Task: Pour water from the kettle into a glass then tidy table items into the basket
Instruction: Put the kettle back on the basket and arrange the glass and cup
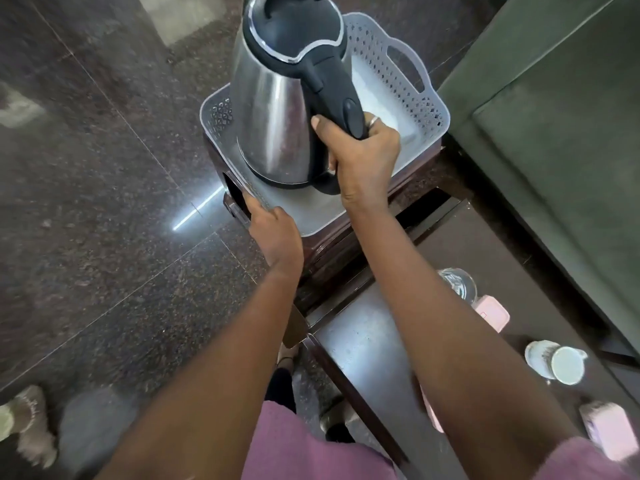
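While the basket [429,109] is being steadied at its near rim by the left hand [275,233], fingers curled on it, the kettle [277,109] is being held inside, right hand [363,157] wrapped tight round its handle.

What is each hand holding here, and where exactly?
The right hand grips the kettle by its black handle. The left hand holds the basket by its near rim.

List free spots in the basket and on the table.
Basket: floor bare right of the kettle, out to the handled wall. Table: bare strip on its left side, by the right forearm. Crowded along its right side: glass, pink boxes, cup.
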{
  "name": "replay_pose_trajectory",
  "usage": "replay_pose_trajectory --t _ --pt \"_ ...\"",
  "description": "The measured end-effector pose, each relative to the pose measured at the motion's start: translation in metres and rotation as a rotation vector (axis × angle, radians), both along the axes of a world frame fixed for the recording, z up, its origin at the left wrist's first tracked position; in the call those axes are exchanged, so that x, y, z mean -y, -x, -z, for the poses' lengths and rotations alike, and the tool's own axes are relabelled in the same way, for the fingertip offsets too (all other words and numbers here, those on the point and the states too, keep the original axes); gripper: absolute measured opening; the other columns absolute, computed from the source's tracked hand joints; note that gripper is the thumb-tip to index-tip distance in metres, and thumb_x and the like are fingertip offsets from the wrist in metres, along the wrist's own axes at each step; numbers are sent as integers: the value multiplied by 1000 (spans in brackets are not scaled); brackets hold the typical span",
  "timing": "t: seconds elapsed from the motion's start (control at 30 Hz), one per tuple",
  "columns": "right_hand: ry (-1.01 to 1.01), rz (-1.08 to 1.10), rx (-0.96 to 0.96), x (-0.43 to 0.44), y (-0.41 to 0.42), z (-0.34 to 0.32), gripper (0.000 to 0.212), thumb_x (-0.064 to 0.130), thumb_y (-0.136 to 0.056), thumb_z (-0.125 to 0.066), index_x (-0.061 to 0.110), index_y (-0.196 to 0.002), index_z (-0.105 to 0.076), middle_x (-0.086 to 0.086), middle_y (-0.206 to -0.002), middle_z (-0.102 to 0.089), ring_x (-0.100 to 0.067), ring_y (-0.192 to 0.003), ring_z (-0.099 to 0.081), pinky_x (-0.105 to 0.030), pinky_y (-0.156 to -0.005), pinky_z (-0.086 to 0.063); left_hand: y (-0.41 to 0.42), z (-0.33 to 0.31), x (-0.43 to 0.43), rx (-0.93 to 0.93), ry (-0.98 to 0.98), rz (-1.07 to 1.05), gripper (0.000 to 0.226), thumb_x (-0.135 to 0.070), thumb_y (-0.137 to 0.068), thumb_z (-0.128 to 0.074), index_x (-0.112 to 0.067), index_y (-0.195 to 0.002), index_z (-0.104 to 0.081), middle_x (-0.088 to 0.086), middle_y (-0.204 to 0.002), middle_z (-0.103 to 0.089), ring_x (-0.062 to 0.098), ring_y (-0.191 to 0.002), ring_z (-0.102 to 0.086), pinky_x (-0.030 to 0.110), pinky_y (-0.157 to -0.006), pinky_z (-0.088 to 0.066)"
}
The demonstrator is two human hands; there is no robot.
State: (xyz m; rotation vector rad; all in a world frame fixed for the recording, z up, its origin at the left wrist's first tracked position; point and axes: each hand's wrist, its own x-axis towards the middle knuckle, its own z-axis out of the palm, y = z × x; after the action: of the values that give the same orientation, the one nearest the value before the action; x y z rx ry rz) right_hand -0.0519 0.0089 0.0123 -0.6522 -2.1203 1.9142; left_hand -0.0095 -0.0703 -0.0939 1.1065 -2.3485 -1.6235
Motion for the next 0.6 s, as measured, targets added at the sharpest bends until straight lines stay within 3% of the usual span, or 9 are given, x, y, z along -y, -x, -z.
replay_pose_trajectory --t 0.13,0.23,0.4,0.53,0.6 --pt "-29 -25 2 13 6 13 30 29 -57 -77 25 -47 -48 7 -43 -48 -14 -47 -44 -29 -50 -40 -1 2 -1 -21 28 7 59 4 -86 -37 -9 -143 -29 14 -90 -63 22 -65 -52 23 -57 -37" --pt "-123 -36 6 18 8 19 32 30 -58 -78 29 -47 -48 15 -43 -46 -8 -46 -43 -26 -50 -41 -1 2 0 0 35 -3 61 4 -86 -37 -13 -144 -27 23 -90 -64 31 -69 -52 34 -63 -40" --pt "-95 -21 29 10 5 27 36 26 -63 -78 30 -46 -46 16 -36 -46 -8 -43 -45 -24 -48 -38 -2 5 0 -14 46 14 63 4 -85 -35 -15 -145 -27 3 -67 -48 19 -59 -42 28 -59 -35" --pt "-166 -84 41 6 2 25 23 33 -65 -76 23 -59 -56 4 -55 -59 -19 -57 -58 -35 -56 -52 -1 3 0 -16 1 -12 57 1 -86 -35 -15 -141 -32 18 -87 -62 25 -65 -50 33 -62 -39" --pt "-144 -151 26 -1 -6 26 25 39 -67 -75 20 -73 -61 3 -68 -65 -15 -69 -62 -37 -67 -54 -5 3 -4 -43 -26 -50 55 -6 -89 -39 -16 -142 -31 15 -103 -66 21 -72 -58 22 -62 -39"
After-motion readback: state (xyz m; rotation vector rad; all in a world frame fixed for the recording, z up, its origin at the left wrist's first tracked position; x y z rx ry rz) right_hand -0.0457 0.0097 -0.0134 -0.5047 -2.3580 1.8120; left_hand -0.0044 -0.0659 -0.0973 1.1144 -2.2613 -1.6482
